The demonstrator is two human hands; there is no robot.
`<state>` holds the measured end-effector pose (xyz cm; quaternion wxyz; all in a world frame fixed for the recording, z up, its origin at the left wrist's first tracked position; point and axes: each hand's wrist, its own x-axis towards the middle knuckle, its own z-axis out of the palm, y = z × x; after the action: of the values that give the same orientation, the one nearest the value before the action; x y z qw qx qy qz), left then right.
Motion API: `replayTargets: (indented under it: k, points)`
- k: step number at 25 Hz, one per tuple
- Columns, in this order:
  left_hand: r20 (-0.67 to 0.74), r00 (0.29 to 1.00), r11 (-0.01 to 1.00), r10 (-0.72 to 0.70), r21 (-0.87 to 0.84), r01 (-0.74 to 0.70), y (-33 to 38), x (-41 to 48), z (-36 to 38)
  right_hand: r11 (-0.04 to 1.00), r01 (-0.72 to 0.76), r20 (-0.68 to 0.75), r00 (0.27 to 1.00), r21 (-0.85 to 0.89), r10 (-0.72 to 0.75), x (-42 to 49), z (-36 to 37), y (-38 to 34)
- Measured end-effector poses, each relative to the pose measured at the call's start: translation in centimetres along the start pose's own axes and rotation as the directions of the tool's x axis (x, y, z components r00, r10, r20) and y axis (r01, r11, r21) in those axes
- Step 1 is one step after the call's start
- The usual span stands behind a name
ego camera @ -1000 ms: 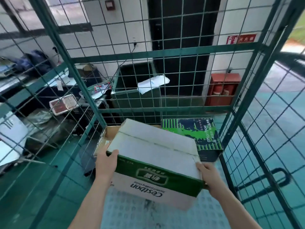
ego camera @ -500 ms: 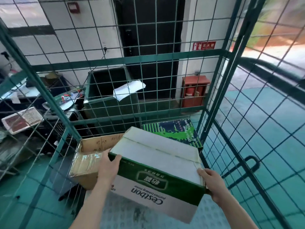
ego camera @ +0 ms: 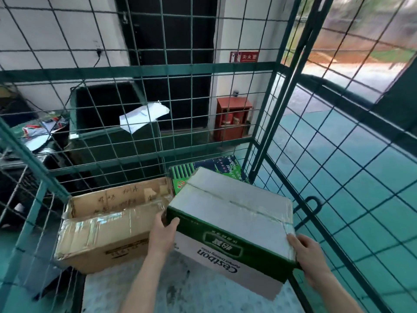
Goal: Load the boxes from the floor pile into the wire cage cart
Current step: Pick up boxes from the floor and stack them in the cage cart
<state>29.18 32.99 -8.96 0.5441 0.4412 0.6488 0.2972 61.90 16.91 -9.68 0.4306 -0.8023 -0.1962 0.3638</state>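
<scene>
A white and green Cestbon box (ego camera: 230, 213) with a taped top hangs tilted inside the green wire cage cart (ego camera: 266, 118). My left hand (ego camera: 163, 233) grips its near left corner, thumb on the top edge. My right hand (ego camera: 309, 256) holds its near right corner. A brown cardboard box (ego camera: 108, 224) wrapped in clear tape lies on the cart floor to the left. A green and blue paper box (ego camera: 216, 164) sits in the far right corner, partly hidden behind the held box.
The cart's pale floor plate (ego camera: 158, 290) shows in front of the boxes. Outside the mesh stand a dark green bin (ego camera: 106, 114) with white paper, a red fire extinguisher cabinet (ego camera: 233, 118) and clutter at the left. The teal floor (ego camera: 361, 168) spreads to the right.
The view has turned to the right and come closer. The Cestbon box has moved right and further into the cart, now beside the brown box and over the green and blue one.
</scene>
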Motion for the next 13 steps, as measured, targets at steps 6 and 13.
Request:
replayTargets:
  k: [6, 13]
  points:
    - [0.052, 0.999, 0.999, -0.003, -0.033, 0.005, 0.1, 0.0, 2.9, 0.997, 0.078, -0.073, 0.994, -0.026, -0.08, 2.7, 0.9, -1.2]
    - [-0.133, 0.989, 0.997, -0.07, -0.05, 0.064, -0.6, -0.9, 5.1, 0.998, 0.054, -0.102, 0.993, 0.019, -0.051, 10.9, 2.9, -2.4]
